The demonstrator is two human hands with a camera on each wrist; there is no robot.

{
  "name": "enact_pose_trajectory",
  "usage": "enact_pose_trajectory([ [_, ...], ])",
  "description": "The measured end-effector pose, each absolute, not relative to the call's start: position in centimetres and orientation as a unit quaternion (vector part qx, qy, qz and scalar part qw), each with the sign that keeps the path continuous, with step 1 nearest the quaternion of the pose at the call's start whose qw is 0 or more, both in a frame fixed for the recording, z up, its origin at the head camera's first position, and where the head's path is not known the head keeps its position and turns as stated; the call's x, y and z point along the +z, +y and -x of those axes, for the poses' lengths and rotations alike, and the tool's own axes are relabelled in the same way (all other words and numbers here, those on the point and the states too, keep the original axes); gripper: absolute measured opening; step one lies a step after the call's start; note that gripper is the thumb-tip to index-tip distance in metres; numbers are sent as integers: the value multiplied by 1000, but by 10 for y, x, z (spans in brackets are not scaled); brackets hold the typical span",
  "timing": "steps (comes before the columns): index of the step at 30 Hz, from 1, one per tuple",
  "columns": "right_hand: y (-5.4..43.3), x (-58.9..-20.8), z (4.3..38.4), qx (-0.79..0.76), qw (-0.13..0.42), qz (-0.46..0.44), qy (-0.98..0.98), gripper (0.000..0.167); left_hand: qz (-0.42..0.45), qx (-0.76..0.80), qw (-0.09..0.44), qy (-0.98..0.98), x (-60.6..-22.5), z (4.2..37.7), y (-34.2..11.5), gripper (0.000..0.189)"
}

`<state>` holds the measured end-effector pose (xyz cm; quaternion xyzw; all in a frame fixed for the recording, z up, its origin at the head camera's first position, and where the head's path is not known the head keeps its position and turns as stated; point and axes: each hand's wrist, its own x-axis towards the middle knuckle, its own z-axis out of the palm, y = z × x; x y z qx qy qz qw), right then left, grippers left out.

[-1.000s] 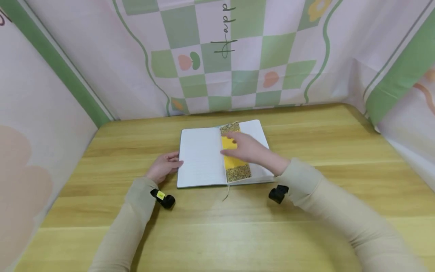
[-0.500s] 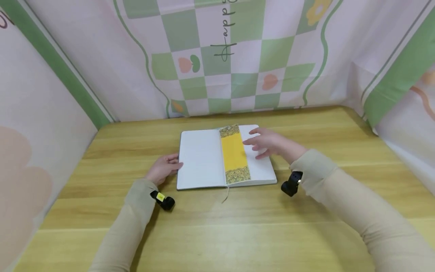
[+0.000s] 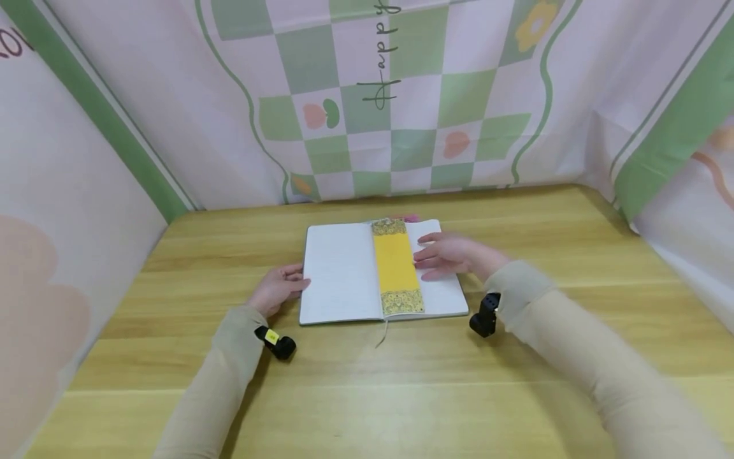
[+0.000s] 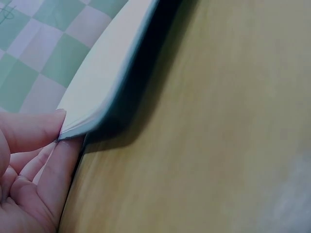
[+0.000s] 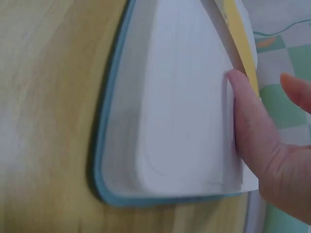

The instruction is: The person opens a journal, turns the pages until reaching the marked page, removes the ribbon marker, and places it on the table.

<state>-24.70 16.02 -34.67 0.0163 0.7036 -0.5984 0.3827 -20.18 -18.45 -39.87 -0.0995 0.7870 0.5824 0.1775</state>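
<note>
An open notebook (image 3: 341, 274) with blank white pages lies on the table. Along its middle fold, on the right page, lies a yellow bookmark (image 3: 397, 262) with patterned ends and a pink tassel (image 3: 410, 218) at the top. My left hand (image 3: 275, 288) pinches the notebook's left edge, thumb on the page and fingers beneath, as the left wrist view also shows. Over the right page is my right hand (image 3: 453, 255), its fingers spread and fingertips right at the bookmark's right edge. In the right wrist view its thumb (image 5: 248, 111) lies at the page, apart from a raised finger (image 5: 296, 92).
A thin ribbon (image 3: 381, 334) trails from the notebook's lower edge onto the wooden table (image 3: 367, 395). Behind the table hangs a checked green-and-white cloth (image 3: 413, 146). Black wrist cameras (image 3: 280, 344) are strapped at both sleeves.
My right hand has drawn back rightward off the bookmark, uncovering its yellow middle, and now stays by its right edge. The pink tassel has come into sight. My left hand keeps its place.
</note>
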Motion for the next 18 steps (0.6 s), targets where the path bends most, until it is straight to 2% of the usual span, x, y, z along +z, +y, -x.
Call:
enact_pose_trajectory([
  [11,145,-352,247,-541,346,-15,767,72,113,568,178,795,-396,202,-184,56],
  [18,140,-359,248,-530,334,-30,779,66,112,568,177,796,-395,201,-183,54],
])
